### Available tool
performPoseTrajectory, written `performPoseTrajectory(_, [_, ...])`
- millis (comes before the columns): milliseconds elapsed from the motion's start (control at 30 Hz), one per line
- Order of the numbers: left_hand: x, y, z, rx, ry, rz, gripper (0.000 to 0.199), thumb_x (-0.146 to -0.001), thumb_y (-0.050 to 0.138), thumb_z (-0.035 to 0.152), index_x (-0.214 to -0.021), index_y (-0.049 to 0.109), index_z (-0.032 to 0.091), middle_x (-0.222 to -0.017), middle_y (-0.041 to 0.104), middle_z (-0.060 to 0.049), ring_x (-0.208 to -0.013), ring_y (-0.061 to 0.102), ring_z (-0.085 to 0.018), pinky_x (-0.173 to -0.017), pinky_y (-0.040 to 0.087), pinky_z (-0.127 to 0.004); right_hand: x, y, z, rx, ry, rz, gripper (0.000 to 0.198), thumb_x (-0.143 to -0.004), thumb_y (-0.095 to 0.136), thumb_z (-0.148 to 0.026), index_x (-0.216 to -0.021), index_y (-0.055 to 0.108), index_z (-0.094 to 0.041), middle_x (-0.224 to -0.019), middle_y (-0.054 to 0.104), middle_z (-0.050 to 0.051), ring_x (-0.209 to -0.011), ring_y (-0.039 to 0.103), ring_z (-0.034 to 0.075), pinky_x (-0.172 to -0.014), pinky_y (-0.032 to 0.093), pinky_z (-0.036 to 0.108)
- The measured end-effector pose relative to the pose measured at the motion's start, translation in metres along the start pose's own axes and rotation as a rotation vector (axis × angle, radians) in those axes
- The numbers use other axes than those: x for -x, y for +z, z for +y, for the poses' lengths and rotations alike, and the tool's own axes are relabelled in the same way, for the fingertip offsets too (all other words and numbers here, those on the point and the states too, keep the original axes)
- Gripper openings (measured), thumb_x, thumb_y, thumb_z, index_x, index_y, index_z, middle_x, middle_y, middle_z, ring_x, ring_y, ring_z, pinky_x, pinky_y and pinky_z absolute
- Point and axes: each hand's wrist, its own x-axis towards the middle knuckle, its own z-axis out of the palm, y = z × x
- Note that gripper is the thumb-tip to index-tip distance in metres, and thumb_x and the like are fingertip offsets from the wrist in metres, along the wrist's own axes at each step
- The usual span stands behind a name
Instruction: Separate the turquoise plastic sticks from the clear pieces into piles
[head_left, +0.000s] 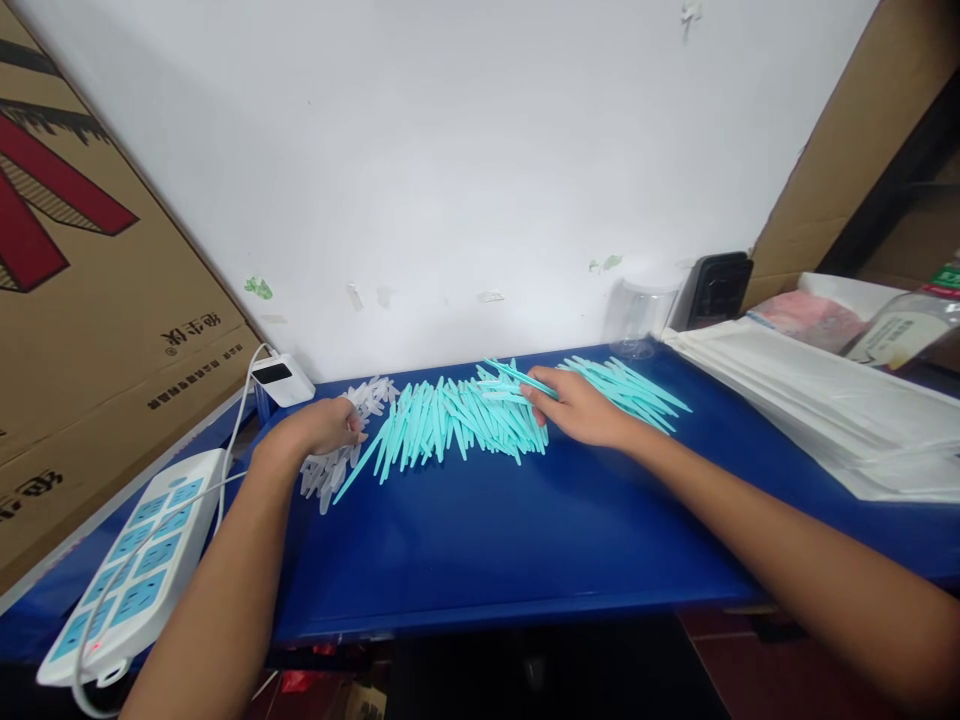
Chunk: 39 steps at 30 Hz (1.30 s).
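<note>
My right hand (574, 403) pinches a slim turquoise plastic stick (517, 374), held above the middle heap; a second one may be in the same grip. Under and left of it spreads the broad heap of turquoise sticks (450, 420). A smaller group of turquoise sticks (630, 385) lies to the right, partly behind my right hand. At the left, my left hand (326, 428) is over a pile of small translucent plastic pieces (326, 475), with its fingers closed together. What those fingers hold, if anything, is hidden.
The blue table (480, 540) stands against a white wall. A white power strip (139, 565) with cables and a small white device (283, 378) lie at the left. At the back right stands a clear jar (643, 315). White flat bags (825, 400) are stacked at the right.
</note>
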Motion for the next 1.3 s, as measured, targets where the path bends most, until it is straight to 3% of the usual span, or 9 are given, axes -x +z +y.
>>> performPoseTrajectory(100, [0.003,-0.005,0.011,0.001,0.050,0.013,0.034,-0.075,0.070,0.054,-0.081,0.069,0.021,-0.085,0.076,-0.011,-0.075,0.068,-0.029,-0.061,0.045,-0.032,0.000,0.000,-0.002,-0.016,0.009,0.001,0.035,-0.107,0.045,-0.039,-0.076,0.052,-0.023,-0.070,0.068,0.001,-0.063,0.056,0.017,-0.069,0.040,0.030])
performPoseTrajectory(267, [0.009,-0.006,0.047,0.268,0.303,0.240,0.036,-0.096,0.056,0.056,-0.103,0.064,0.021,-0.087,0.075,-0.007,-0.077,0.070,-0.024,-0.069,0.052,-0.032,0.000,-0.001,-0.004,-0.079,0.012,0.004,0.037,-0.105,0.048,-0.038,-0.073,0.057,-0.021,-0.072,0.066,0.001,-0.066,0.055,0.017,-0.071,0.041,0.031])
performPoseTrajectory(367, [0.011,0.007,0.076,0.564,0.407,0.289,0.038,-0.094,0.066,0.054,-0.106,0.067,0.018,-0.084,0.073,-0.006,-0.072,0.071,-0.021,-0.069,0.057,-0.032,-0.001,-0.002,-0.004,-0.140,0.026,-0.005,0.040,-0.103,0.049,-0.039,-0.070,0.061,-0.020,-0.074,0.063,0.001,-0.065,0.052,0.015,-0.069,0.040,0.030])
performPoseTrajectory(467, [0.013,0.023,0.100,0.826,0.456,0.259,0.039,-0.089,0.076,0.050,-0.105,0.073,0.015,-0.088,0.076,-0.009,-0.076,0.074,-0.021,-0.071,0.061,-0.033,0.000,-0.002,-0.002,-0.220,0.060,-0.025,0.041,-0.101,0.052,-0.042,-0.069,0.063,-0.019,-0.071,0.060,0.000,-0.060,0.046,0.013,-0.064,0.039,0.030])
performPoseTrajectory(600, [0.018,0.035,0.119,1.011,0.468,0.266,0.037,-0.082,0.084,0.045,-0.102,0.079,0.014,-0.088,0.079,-0.010,-0.077,0.076,-0.022,-0.074,0.064,-0.035,0.000,-0.001,0.000,-0.376,0.138,-0.109,0.039,-0.100,0.055,-0.045,-0.072,0.063,-0.020,-0.067,0.059,0.000,-0.053,0.036,0.012,-0.053,0.031,0.029])
performPoseTrajectory(867, [0.032,0.031,0.132,0.958,0.470,0.378,0.035,-0.084,0.084,0.043,-0.104,0.084,0.015,-0.096,0.082,-0.010,-0.070,0.075,-0.021,-0.068,0.066,-0.036,-0.002,0.003,-0.001,-0.637,0.210,-0.226,0.028,-0.096,0.063,-0.040,-0.076,0.064,-0.020,-0.067,0.063,0.003,-0.052,0.035,0.011,-0.047,0.021,0.027])
performPoseTrajectory(1033, [0.033,0.033,0.134,0.929,0.508,0.416,0.028,-0.087,0.081,0.040,-0.103,0.085,0.017,-0.099,0.082,-0.009,-0.077,0.076,-0.023,-0.066,0.067,-0.034,-0.001,0.002,-0.004,-0.767,0.257,-0.278,0.016,-0.093,0.066,-0.032,-0.085,0.067,-0.018,-0.068,0.063,0.002,-0.047,0.030,0.007,-0.045,0.016,0.027])
performPoseTrajectory(1300, [0.034,0.034,0.134,0.912,0.561,0.426,0.020,-0.087,0.081,0.037,-0.098,0.086,0.021,-0.104,0.082,-0.009,-0.082,0.076,-0.023,-0.065,0.067,-0.034,0.000,0.000,-0.007,-0.820,0.278,-0.328,0.020,-0.092,0.070,-0.036,-0.092,0.069,-0.016,-0.067,0.062,0.000,-0.046,0.030,0.006,-0.043,0.017,0.024])
